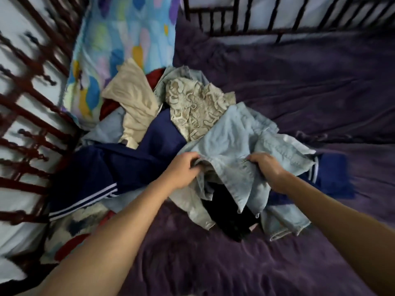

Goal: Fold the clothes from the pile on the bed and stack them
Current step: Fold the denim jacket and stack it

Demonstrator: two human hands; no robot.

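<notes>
While clothes pile [162, 116] covers purple bed [299, 92], left hand [183, 169], right hand [266, 169] apart, gripping pale denim garment [233, 142].

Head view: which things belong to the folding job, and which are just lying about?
Job: pale blue garment, gripped by left hand and right hand; navy striped trousers; beige top; patterned shirt; black garment.
Lying about: colourful pillow; purple bedspread; bed rail.

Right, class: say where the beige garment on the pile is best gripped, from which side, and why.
The beige garment lies on top of the pile. Its far corner stands free against the pillow, while its near end runs down among other clothes. So probably pinch that far corner, coming from above.
</notes>
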